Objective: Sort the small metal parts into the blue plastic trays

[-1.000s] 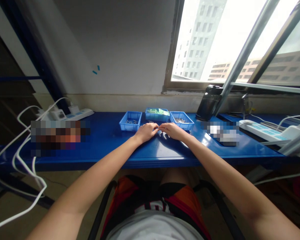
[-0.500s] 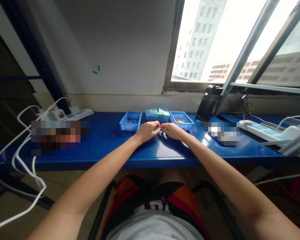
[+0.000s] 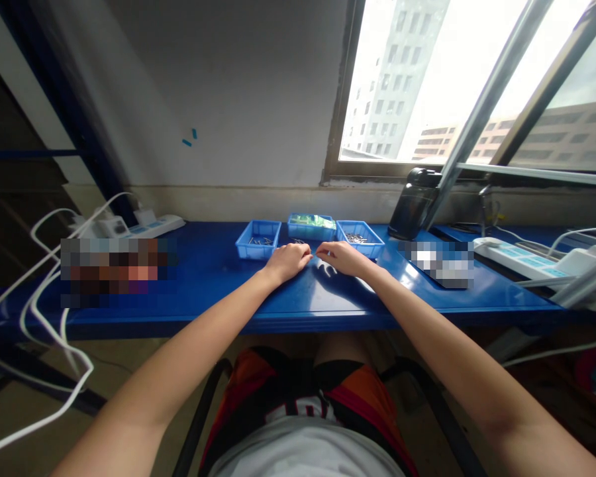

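Note:
My left hand (image 3: pixel 289 260) is low over the blue table (image 3: pixel 203 285), its fingers closed in a pinch; whatever is in them is too small to make out. Just to its right, my right hand (image 3: pixel 340 257) is also pinched, thumb against fingers, and its contents cannot be made out either. A narrow gap separates the fingertips. Beyond my left hand sits a blue bin (image 3: pixel 252 250) with a few small metal pieces. Another blue bin (image 3: pixel 372 249) behind my right hand holds a pile of small metal parts. Between them, a third blue bin (image 3: pixel 298 230) carries a green packet (image 3: pixel 314 222).
At the right stand a black bottle (image 3: pixel 413 204) and a pixelated object (image 3: pixel 444 268). Power strips lie at the left (image 3: pixel 161 225) and at the right (image 3: pixel 516 257), with white cables. A blurred-out patch (image 3: pixel 119 271) covers something on the left. The wall and window rise behind.
My hands have drawn slightly apart: their fingertips met before, and now a small gap shows between them. The bins have stayed in place.

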Motion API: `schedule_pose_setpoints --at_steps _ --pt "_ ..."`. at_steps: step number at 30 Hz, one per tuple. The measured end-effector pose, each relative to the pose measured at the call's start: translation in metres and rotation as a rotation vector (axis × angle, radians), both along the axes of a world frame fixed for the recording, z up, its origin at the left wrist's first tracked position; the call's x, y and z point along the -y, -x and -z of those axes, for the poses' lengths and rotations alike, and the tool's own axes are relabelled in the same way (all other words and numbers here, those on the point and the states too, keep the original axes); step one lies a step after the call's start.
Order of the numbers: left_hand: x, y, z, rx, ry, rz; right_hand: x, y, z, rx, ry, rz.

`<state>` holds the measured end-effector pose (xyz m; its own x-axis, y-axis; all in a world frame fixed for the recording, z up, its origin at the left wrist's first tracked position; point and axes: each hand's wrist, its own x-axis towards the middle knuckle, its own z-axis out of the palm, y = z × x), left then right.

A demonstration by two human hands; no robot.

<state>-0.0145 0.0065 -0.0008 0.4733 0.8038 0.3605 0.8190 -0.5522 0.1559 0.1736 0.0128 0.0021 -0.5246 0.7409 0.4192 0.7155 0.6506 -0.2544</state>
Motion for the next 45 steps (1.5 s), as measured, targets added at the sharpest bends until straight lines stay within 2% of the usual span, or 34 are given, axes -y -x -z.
schedule_pose_setpoints --at_steps 8,30,45 --pt "0.0025 -0.0006 -0.0015 -0.036 0.002 -0.017 -0.0009 -0.001 0.0009 0.011 0.046 0.05" --pt "0.0022 -0.0022 -0.0004 -0.031 0.026 -0.062 -0.0036 -0.0027 0.0032 -0.04 0.132 0.052" --pt "0.0035 -0.0013 -0.0028 0.134 -0.054 0.143 0.0018 -0.0022 -0.0011 -0.026 0.142 -0.01"
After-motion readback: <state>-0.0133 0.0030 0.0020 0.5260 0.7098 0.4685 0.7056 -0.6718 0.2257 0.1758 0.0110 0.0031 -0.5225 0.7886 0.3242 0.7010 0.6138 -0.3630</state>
